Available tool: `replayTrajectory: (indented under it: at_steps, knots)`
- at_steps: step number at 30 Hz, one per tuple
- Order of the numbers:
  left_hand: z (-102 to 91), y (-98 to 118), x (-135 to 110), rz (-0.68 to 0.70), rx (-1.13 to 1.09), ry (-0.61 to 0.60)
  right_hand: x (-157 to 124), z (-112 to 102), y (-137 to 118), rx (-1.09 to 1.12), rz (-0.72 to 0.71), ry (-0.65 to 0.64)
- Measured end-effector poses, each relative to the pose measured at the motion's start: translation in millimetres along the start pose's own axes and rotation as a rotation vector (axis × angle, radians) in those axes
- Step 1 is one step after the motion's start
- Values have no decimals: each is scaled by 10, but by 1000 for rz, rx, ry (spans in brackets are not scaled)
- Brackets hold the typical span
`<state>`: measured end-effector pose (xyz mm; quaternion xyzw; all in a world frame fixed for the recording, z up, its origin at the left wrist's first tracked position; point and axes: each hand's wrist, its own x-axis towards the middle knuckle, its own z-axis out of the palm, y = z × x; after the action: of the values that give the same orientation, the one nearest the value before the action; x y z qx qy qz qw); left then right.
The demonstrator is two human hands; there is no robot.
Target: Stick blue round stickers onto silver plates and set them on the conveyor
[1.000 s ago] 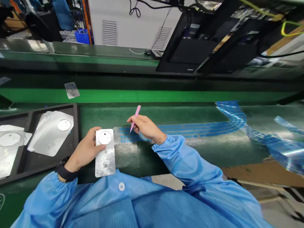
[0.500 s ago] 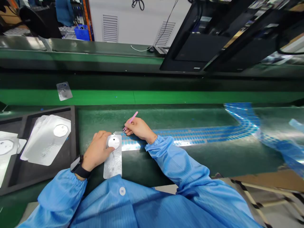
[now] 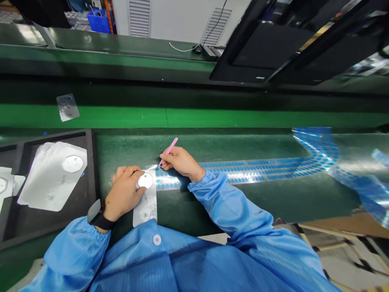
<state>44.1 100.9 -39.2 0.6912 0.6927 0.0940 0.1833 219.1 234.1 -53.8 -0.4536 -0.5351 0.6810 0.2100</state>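
Observation:
My left hand (image 3: 123,192) is shut on a silver foil card (image 3: 146,211), its fingers over the card's upper part, beside a white round disc (image 3: 145,180) on the card. My right hand (image 3: 180,162) pinches pink tweezers (image 3: 170,151), with their tips near the top edge of the card. Just right of the card lies a shiny backing strip carrying rows of small blue dots (image 3: 252,172). The strip's left end runs under my right hand and close to the card, and the fingers hide part of it.
To the left, a black foam tray (image 3: 90,178) holds a stack of foil sheets (image 3: 53,176). A loose foil card (image 3: 67,107) lies on the green shelf behind. A black monitor (image 3: 267,44) hangs at upper right; the dotted strip curls away right.
My left hand and the card have moved right, with the fingers now further over the disc. The tweezers have come down to the card's top edge. The whole view has shifted as my head tilted.

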Motion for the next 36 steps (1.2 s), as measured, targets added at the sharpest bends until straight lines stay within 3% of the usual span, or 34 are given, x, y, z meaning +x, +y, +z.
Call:
replayTrajectory:
  at_steps: [8,16,36]
  knots:
    - [-11,61,-43,20,34,25,-235,95,-86,70,-67,-9]
    - [3,63,-37,26,37,-15,-244,349,13,-59,39,18]
    - [44,19,-54,84,59,55,-248,353,53,-191,15,32]
